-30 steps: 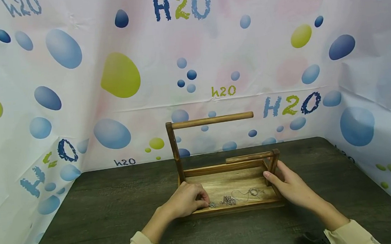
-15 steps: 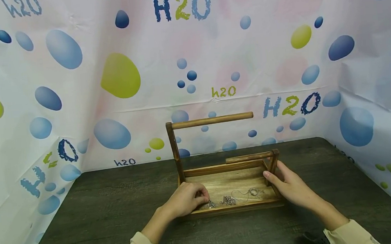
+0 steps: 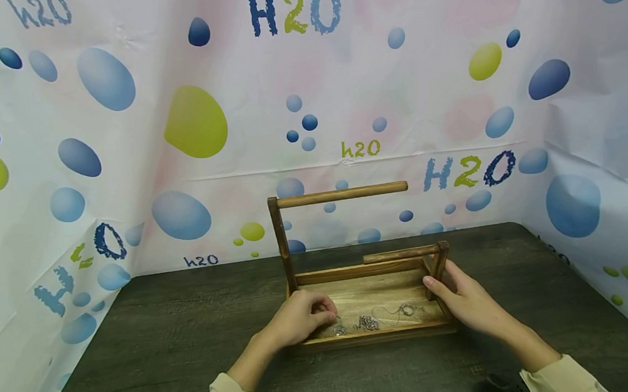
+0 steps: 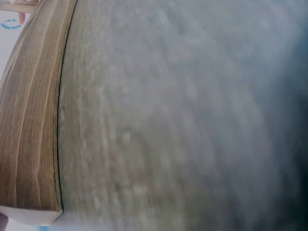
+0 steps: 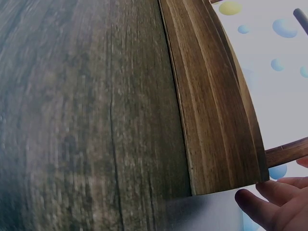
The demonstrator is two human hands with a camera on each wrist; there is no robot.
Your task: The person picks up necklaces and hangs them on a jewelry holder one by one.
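Note:
A shallow wooden tray [image 3: 381,336] with two upright posts and wooden bars stands on the dark table. My left hand [image 3: 301,316] reaches over its left front corner and pinches a small silver chain [image 3: 339,328], part of which still lies on the tray floor. Beside it lie a bunched silver chain [image 3: 366,323] and a thin chain with a small coil [image 3: 407,309]. My right hand [image 3: 471,299] grips the tray's right end at the short post [image 3: 439,267], thumb on the inner side. The wrist views show mainly the tray's front wall [image 5: 219,106]; the left fingers are mostly hidden there.
The dark wood-grain table [image 3: 201,320] surrounds the tray. A white backdrop [image 3: 438,70] with blue and green spots rises behind and at both sides. The long bar [image 3: 342,194] stands high above the tray's back, the short bar [image 3: 399,254] lower at right.
My left fingertips have lifted slightly, and the small silver chain now shows a strand rising toward them. My right hand and the tray have stayed in place.

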